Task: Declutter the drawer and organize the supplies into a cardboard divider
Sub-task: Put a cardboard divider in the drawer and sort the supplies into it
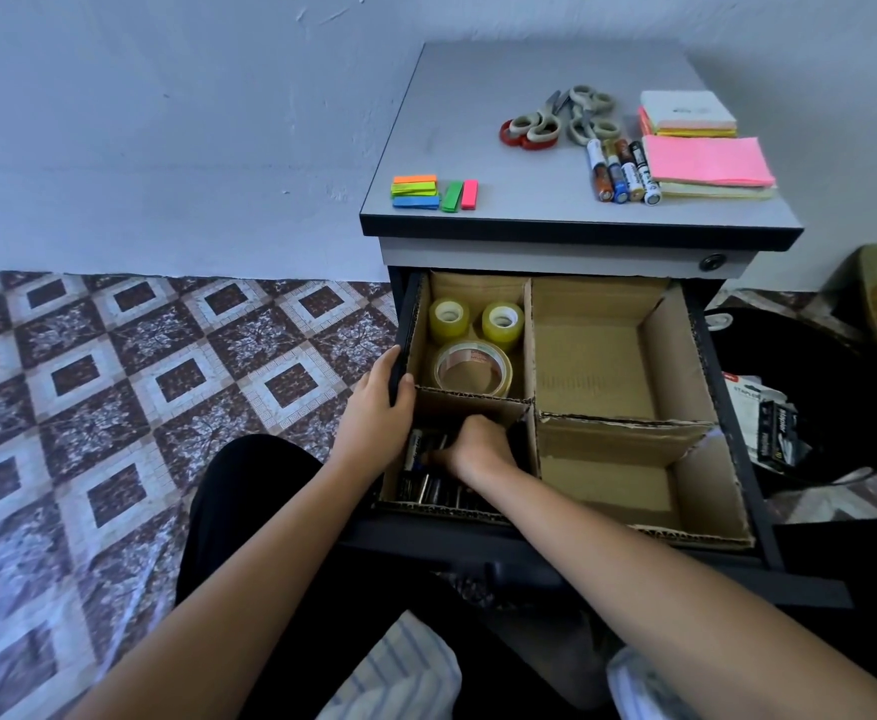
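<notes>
The right hand [478,449] reached down into the near-left cell of the cardboard divider [607,423], knuckles up and fingers curled among a heap of dark cylindrical batteries [426,485]; whether it gripped one could not be told. Just beside it, the left hand [379,394] held the drawer [730,407] by its thin dark left wall, fingers hooked over the edge. The divider sat inside the drawer, its brown corrugated walls forming four boxy cells with rough, fluted cut edges. In the far-left cell lay a wide clear tape roll [472,368] flat on its side, and behind it two small yellowish tape rolls [449,317] stood side by side. Farther back, on the smooth grey cabinet top [478,96] with its dark rim, lay neon sticky flags [415,192] in thin strips, grey-handled scissors [555,119] in a tangle, loose batteries [623,171] in a row, and square paper note pads [706,161] stacked in pink and yellow.
</notes>
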{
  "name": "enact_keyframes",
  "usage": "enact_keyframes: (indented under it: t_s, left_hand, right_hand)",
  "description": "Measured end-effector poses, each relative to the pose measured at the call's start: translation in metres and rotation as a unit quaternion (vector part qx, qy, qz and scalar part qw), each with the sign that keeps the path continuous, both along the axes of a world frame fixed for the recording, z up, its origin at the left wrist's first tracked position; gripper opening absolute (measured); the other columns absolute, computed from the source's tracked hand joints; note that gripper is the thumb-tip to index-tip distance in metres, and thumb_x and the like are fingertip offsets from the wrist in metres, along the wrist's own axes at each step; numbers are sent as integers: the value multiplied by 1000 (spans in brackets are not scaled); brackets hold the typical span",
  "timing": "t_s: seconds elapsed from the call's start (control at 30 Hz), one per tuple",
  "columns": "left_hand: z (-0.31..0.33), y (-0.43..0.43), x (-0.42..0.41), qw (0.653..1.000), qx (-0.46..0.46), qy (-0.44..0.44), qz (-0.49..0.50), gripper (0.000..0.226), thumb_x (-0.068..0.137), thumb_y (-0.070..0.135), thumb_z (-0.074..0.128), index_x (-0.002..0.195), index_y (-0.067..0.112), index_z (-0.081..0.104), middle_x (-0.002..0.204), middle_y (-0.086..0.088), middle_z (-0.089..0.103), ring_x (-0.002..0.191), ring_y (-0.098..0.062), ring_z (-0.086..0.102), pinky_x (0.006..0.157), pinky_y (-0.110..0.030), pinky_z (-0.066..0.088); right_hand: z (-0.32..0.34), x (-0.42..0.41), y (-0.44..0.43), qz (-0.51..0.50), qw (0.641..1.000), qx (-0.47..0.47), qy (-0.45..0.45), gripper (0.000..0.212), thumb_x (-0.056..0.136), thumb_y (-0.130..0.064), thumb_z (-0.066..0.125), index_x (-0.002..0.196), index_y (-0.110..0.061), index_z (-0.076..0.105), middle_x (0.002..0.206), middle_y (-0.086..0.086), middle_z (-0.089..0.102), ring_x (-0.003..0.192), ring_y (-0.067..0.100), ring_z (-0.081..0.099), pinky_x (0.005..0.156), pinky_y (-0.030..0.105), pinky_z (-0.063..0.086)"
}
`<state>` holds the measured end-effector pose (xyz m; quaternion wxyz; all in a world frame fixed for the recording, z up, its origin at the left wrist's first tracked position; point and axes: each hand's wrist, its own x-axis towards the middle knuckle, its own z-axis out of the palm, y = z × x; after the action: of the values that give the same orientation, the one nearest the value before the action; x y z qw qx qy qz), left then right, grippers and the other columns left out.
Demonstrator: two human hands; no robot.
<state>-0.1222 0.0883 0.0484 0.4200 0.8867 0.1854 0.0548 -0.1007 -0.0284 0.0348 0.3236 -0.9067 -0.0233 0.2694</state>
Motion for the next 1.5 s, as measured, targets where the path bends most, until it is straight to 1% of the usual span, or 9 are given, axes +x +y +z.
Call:
enact_keyframes:
  t_s: [0.17, 0.33, 0.6, 0.87, 1.0, 1.23, 1.37, 1.47, 1.5]
  left_hand:
    - [1, 0, -1, 1000, -3, 1, -3, 47, 100, 34, 37, 145, 28, 28, 145, -3, 40, 133, -21, 37, 103, -36, 35]
    - [0, 0, -1, 1000, -4, -1, -3, 47, 100, 33, 37, 145, 27, 28, 146, -3, 39, 134, -20, 36, 103, -35, 34]
    - [-2, 0, 0, 1000, -10, -10, -2, 47, 99, 32, 38, 145, 27, 29, 145, -1, 41, 134, -18, 37, 103, -34, 33]
    - [-3, 1, 1, 1000, -7, -10, -2, 47, 99, 32, 38, 145, 26, 29, 145, -2, 40, 134, -18, 35, 105, -34, 32]
    - [-4, 1, 1, 1000, -4, -11, -4, 47, 99, 32, 39, 145, 26, 29, 145, -2, 40, 135, -18, 35, 104, -35, 33]
    - [-5, 2, 1, 1000, -6, -9, -1, 47, 99, 32, 39, 144, 26, 29, 144, -4, 42, 133, -19, 37, 104, -35, 34]
    - [-6, 2, 2, 1000, -6, -7, 0, 47, 99, 33, 39, 144, 27, 30, 143, -4, 42, 133, -19, 37, 104, -36, 35]
    - [-7, 3, 2, 1000, -13, -11, 1, 47, 99, 32, 39, 144, 27, 30, 144, -4, 41, 134, -19, 36, 104, -35, 33]
    - [-7, 3, 2, 1000, -15, -12, 1, 47, 99, 32, 39, 144, 27, 29, 145, -4, 41, 135, -19, 35, 104, -34, 32]
  right_hand:
    - [0, -1, -6, -14, 999, -25, -41, 12, 90, -16, 59, 98, -7, 62, 101, 9, 65, 80, 21, 57, 66, 27, 42]
    - [2, -6, -8, 53, 997, 0, -56, 34, 83, -23, 69, 114, -12, 62, 112, 8, 66, 103, 27, 61, 76, 27, 46]
    - [4, -5, -2, 110, 993, -44, -27, 47, 74, -49, 70, 109, -19, 65, 105, 4, 68, 97, 26, 64, 74, 32, 52]
    - [7, -3, -11, 38, 998, 22, -54, 23, 83, -33, 68, 98, -16, 63, 101, 6, 68, 95, 27, 63, 70, 30, 45]
    - [8, -3, -15, 20, 997, 40, -64, 16, 87, -24, 64, 101, -14, 64, 102, 9, 68, 93, 27, 63, 70, 27, 45]
    - [9, -3, -10, 3, 995, 92, -32, 31, 93, -13, 53, 123, -11, 61, 121, 10, 63, 113, 26, 57, 88, 26, 44]
    - [8, -1, -10, -17, 996, 84, -4, 26, 93, -13, 52, 116, -9, 64, 111, 12, 66, 97, 28, 62, 74, 25, 47]
    - [5, -1, -7, 11, 995, 94, 17, 24, 94, -14, 52, 112, -11, 68, 82, 1, 64, 61, 13, 51, 41, 6, 38]
    - [5, -1, -6, 20, 995, 96, 27, 24, 95, -14, 52, 111, -12, 69, 74, -4, 60, 55, 8, 45, 35, 6, 34]
